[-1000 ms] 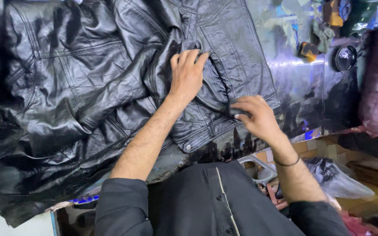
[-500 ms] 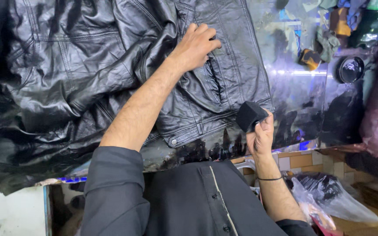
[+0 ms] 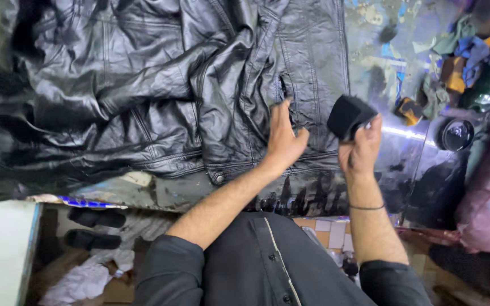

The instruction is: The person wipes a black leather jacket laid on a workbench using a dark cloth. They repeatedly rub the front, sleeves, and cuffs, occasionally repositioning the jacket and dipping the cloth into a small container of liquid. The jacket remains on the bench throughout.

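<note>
**Black leather on a stained surface**

Black leather jacket (image 3: 160, 90) lies spread across the surface (image 3: 392, 153), glossy and creased, covering the left and middle of the view. Its hem runs along the near edge, with a snap button showing at the lower corner of the front panel. A pocket slit sits in the right front panel.

Left hand (image 3: 283, 139) over the right front panel, near the pocket slit. Fingers extended and loosely apart, thumb out to the side; nothing in its grip. Whether the palm presses the leather or hangs just above it, cannot tell.

Right hand (image 3: 361, 150) raised just right of the jacket's edge, above the bare, dark-smeared part of the surface. Its grip pinches a black block-shaped sponge (image 3: 348, 116) between fingertips and thumb; the sponge is off the surface and clear of the leather. A thin dark band circles that wrist.

Further right on the surface: a round open tin (image 3: 456, 135) with dark contents, and a heap of rags (image 3: 460, 62) in green, blue and brown. A smaller stained pad (image 3: 409, 110) lies between the sponge and the tin.

Below the surface edge, a pair of black sandals (image 3: 94, 226) on the floor, crumpled paper beside them.
</note>
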